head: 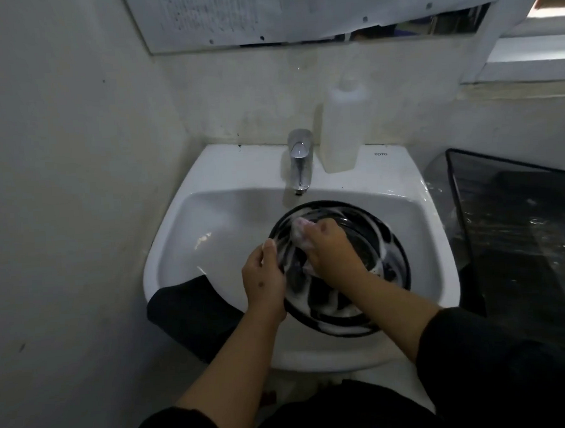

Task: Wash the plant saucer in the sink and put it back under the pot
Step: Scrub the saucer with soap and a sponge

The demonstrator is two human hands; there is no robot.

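Left hand (pixel 261 274) grips the soapy black saucer's (pixel 389 250) rim; right hand (pixel 329 247), beside it, presses a sudsy sponge (pixel 300 231) inside. Slick suds could make it slip into the sink (pixel 209 225).

Brightness: dim overall, greyish cast.
Light source: daylight from the window (pixel 550 12) at upper right, blown out to white there.
Glare: small highlights on the tap (pixel 300 153), the wet sink (pixel 225 171) rim and the crinkled plastic (pixel 546 230) at right.
Shadows: deep at the lower edge, where dark clothing loses all detail.
Blur: soft throughout; paper print above unreadable.
Distortion: wide-angle bending of walls near the edges.
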